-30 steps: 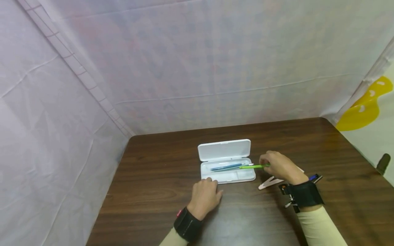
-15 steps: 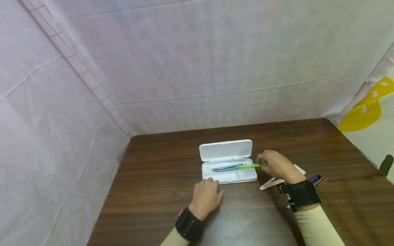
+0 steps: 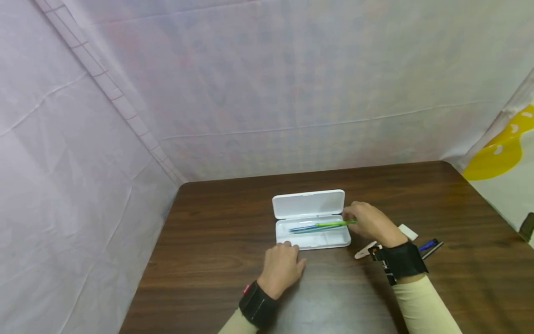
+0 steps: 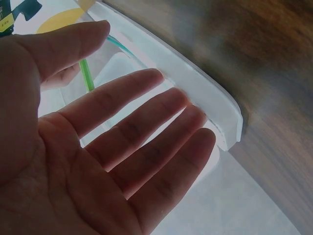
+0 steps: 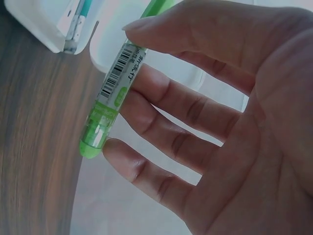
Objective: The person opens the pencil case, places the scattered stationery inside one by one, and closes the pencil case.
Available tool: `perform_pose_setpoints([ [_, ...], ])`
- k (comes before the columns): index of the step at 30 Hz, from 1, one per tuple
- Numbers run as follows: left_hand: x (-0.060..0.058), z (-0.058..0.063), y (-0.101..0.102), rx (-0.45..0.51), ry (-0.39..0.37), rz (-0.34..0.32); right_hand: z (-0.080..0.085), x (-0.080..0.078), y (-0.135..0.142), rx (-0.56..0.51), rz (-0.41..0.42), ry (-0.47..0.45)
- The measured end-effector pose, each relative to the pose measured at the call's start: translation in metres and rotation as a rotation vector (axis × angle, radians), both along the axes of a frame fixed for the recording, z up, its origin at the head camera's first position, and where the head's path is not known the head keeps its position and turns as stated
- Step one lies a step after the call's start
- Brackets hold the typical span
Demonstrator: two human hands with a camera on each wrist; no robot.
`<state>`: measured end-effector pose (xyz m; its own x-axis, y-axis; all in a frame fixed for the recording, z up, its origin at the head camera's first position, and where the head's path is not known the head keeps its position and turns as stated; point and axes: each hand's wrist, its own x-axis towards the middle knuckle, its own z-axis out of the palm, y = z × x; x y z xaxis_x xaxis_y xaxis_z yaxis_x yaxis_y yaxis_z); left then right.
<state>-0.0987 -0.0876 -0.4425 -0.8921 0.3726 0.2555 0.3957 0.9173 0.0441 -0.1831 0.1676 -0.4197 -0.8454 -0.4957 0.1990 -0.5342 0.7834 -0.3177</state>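
Note:
An open white pencil case lies on the table, its lid tipped back. Inside it are slim blue and teal pens. My right hand, at the case's right end, pinches a green pen between thumb and fingers. The pen points left over the case. In the right wrist view its clear barrel bears a barcode label and ends in a green tip. My left hand rests at the case's front left corner, and its straight fingers touch the front wall.
Beside my right wrist lie a white block, a pale pink flat piece partly hidden by the hand, and dark and blue pens. White sheeting hangs behind the brown table.
My right hand has moved left with the green pen, bringing it farther over the case, above the blue pens. My left hand stays at the case's front edge.

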Motion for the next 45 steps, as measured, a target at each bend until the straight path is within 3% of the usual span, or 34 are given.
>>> perform_pose_setpoints([
  [22, 0.002, 0.001, 0.002, -0.006, -0.029, 0.007, 0.001, -0.006, -0.022, 0.008, 0.039, -0.006],
  [29, 0.003, 0.001, 0.003, -0.004, -0.019, 0.005, 0.001, -0.007, -0.027, -0.008, 0.06, 0.041],
  [45, 0.006, 0.003, 0.007, -0.016, -0.029, 0.008, 0.001, -0.006, -0.039, 0.032, 0.024, -0.022],
])
